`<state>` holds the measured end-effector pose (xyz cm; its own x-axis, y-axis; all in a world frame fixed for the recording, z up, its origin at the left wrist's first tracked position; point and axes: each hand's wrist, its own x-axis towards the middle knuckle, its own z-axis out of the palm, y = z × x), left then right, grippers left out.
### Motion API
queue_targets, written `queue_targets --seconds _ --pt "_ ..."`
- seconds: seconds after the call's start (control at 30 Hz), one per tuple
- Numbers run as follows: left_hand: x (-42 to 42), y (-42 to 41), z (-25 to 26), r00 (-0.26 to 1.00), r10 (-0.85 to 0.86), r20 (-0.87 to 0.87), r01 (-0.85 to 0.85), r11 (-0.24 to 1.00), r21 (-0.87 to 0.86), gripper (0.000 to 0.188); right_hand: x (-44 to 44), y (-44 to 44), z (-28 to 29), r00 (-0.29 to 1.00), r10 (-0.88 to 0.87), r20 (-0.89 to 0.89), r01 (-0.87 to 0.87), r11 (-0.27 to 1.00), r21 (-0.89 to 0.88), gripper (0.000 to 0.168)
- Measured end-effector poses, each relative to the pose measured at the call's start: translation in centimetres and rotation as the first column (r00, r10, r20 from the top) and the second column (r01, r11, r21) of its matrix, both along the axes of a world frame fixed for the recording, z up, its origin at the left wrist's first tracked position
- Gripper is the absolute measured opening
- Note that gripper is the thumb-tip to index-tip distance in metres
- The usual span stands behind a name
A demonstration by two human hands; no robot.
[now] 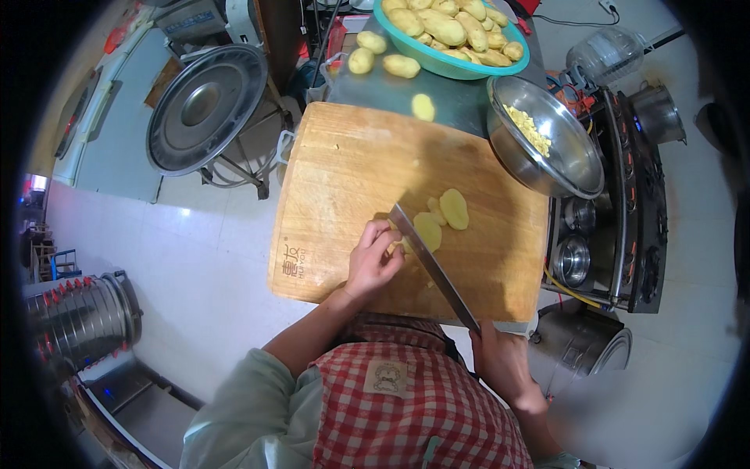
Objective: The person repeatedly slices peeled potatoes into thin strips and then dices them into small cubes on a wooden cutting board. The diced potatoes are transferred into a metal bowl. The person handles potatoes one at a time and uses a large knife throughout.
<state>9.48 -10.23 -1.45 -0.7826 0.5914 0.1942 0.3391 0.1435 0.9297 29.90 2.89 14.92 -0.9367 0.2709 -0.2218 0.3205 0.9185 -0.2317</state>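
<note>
My right hand [503, 360] grips the handle of a kitchen cleaver [436, 267], whose blade slants up and left across a wooden cutting board [345, 176]. Beside the blade's far end, my left hand [375, 258] rests on the board with curled fingers. They hold a pale potato piece [404, 246], mostly hidden by the fingers and blade. Just right of the blade lies a flat potato slice [428, 231]. Another large slice [454, 208] sits a little farther away, with a smaller one [435, 210] between them.
A steel bowl [577, 149] with small chopped pieces leans over the board's far right corner. Behind it stands a turquoise basket [433, 58] of peeled potatoes. Several whole potatoes [401, 66] and a cut one [423, 108] lie on the table. A gas stove [644, 234] is at right.
</note>
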Motion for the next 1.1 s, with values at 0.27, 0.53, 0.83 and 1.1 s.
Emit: queue_targets --seconds 0.27,0.53,0.83,1.1 --pt "0.1 0.2 -0.5 0.994 0.074 -0.08 -0.071 0.997 0.03 0.023 0.0 0.6 0.0 1.0 0.03 -0.005 -0.031 0.999 -0.038 0.018" --pt "-0.1 0.2 -0.7 0.989 0.066 -0.13 -0.055 0.995 0.082 0.024 -0.9 0.7 -0.7 0.991 0.023 0.133 -0.013 0.997 -0.073 0.023" --pt "0.0 0.3 -0.7 0.988 0.021 -0.151 -0.025 0.999 -0.028 0.027 -3.7 -0.4 -7.7 0.989 -0.056 0.137 0.066 0.995 -0.075 0.024" --pt "-2.9 0.0 1.6 0.855 0.071 -0.515 -0.261 0.915 -0.306 0.03 -2.0 3.4 -6.3 0.908 -0.409 -0.093 0.263 0.729 -0.632 0.02"
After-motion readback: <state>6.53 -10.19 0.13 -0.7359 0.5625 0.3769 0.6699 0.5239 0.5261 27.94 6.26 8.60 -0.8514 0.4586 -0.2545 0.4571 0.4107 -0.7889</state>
